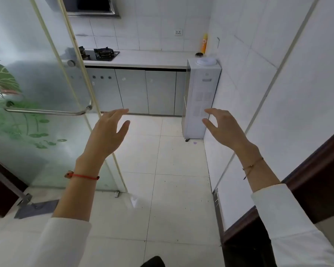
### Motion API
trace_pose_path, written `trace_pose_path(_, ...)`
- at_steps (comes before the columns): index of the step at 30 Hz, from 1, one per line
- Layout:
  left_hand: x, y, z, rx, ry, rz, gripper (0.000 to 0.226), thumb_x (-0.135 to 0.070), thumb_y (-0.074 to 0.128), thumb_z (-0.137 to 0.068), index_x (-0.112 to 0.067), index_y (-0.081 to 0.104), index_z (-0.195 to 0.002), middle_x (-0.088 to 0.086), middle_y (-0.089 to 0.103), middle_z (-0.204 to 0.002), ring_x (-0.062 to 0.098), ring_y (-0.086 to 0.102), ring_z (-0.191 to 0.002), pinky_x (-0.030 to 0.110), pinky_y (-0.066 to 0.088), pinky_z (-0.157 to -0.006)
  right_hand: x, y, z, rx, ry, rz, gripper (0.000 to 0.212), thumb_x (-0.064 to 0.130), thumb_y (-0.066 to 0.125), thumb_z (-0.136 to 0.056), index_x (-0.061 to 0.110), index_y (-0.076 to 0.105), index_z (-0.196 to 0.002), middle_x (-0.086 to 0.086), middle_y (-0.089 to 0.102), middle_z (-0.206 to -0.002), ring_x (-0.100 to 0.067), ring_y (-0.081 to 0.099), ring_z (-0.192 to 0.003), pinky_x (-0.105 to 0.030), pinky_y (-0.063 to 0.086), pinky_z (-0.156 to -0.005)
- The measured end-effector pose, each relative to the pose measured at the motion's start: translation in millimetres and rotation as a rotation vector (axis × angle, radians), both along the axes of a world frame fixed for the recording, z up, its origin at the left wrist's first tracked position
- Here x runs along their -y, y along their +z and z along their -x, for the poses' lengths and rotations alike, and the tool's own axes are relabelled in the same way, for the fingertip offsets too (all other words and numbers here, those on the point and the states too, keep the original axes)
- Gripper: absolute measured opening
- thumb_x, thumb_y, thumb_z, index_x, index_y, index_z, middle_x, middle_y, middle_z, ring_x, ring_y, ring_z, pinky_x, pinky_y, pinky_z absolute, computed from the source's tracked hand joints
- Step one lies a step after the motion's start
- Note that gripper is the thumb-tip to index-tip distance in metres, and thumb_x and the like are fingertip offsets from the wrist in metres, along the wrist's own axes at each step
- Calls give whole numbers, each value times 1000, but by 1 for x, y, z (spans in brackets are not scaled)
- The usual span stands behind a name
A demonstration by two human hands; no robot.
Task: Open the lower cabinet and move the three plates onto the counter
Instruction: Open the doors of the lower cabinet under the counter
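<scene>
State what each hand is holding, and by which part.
Nothing is held. The left hand and right hand are both raised in the air, fingers relaxed, far short of the closed lower cabinet doors.

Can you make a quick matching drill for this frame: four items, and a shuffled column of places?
Items:
1. stove
2. yellow bottle
3. dispenser
4. red bracelet

Places:
A. on the left wrist
B. on the floor at the counter's right end, by the wall
C. on the counter, left end
D. on the counter, far right corner

Pairs: 1-C, 2-D, 3-B, 4-A
</scene>
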State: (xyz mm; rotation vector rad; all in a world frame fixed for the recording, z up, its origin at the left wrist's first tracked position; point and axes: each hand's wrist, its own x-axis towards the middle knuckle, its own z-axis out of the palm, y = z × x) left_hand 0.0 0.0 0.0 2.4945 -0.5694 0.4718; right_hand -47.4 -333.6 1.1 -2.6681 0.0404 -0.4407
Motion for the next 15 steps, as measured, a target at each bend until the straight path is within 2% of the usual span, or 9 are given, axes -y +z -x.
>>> trace_pose_path(4,8,-8,-8,-6,21,-6,40,-25,50,-98,-13,50,-136,6,56,-137,25,52,-125,40,40,-107,6,-9,-14,-28,-6,-9,45,37,47,-97,15,47,-136,-8,54,-137,-26,45,-129,-42,37,-108)
trace_pose_path(8,17,-19,-26,-42,44,23,40,-25,49,-98,-14,50,-137,5,54,-138,25,51,-128,45,37,-111,11,-21,-36,-54,7,-15,44,37,47,-97,15,48,-136,-7,54,-136,-25,44,-129,-42,37,-108)
trace_pose_path(15,37,-47,-90,-102,39,28,40,-23,50,-98,-14,50,-137,4,55,-138,23,50,-129,47,35,-112,22,-45,-106,-97,23,-32,45,37,47,-97,15,47,-136,-5,53,-138,-24,42,-130,-42,35,-109)
